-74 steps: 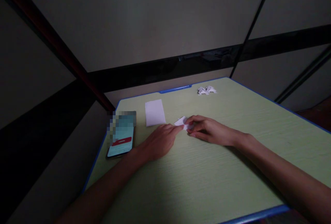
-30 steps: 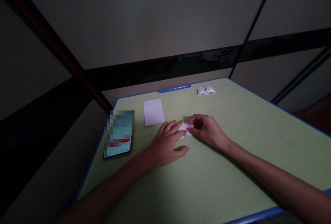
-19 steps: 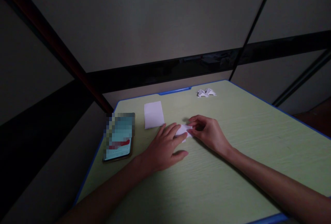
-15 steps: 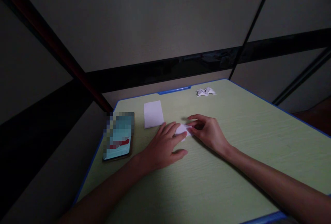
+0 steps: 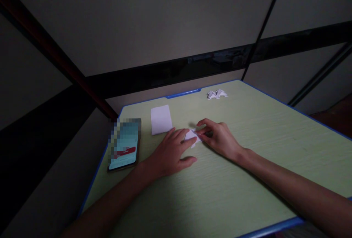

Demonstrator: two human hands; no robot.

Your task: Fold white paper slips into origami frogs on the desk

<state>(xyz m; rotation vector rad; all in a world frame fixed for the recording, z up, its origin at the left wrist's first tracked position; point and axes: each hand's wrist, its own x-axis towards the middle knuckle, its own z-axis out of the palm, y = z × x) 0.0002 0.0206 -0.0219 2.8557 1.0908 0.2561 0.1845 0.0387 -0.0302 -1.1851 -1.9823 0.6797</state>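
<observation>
A small folded white paper [image 5: 190, 135] lies on the green table between my hands. My left hand [image 5: 173, 152] rests flat over its left side, fingers spread, with the fingertips pressing on the paper and the thumb stretched out apart on the table side. From the right, my right hand [image 5: 216, 135] pinches the paper's right edge between thumb and index finger. Part of the paper is hidden beneath my left fingers. Just beyond my left hand lies a white paper square [image 5: 161, 120], its lower corner near my fingertips.
Two small folded paper figures [image 5: 217, 94] stand near the table's far edge. A phone [image 5: 123, 153] with a lit, partly blurred screen lies at the left edge. The table [image 5: 264, 128] has a blue rim and a blue strip [image 5: 183, 93] at the back, before a cabinet wall [image 5: 165, 21].
The view has shifted slightly, so everything sits a little further left in it. Both hands keep nearly the same pose on the folded paper.
</observation>
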